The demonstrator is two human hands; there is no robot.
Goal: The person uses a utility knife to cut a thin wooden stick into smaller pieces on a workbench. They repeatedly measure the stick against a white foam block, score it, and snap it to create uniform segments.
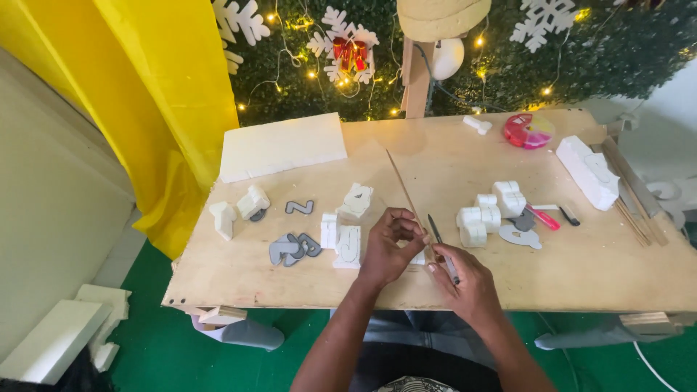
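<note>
Thin wooden stick (406,190) pinched by left hand (388,250) fingers; right hand (465,287) grips knife (443,249)

The scene is viewed by a single head-worn camera, aimed steeply down and forward across the table (450,283), taken in close, toward the hedge backdrop (617,51).

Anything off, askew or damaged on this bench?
Nothing damaged or spilled. The left hand and right hand hold a thin wooden stick slanting across the plywood table. White foam offcuts lie on the green floor at left.
</note>
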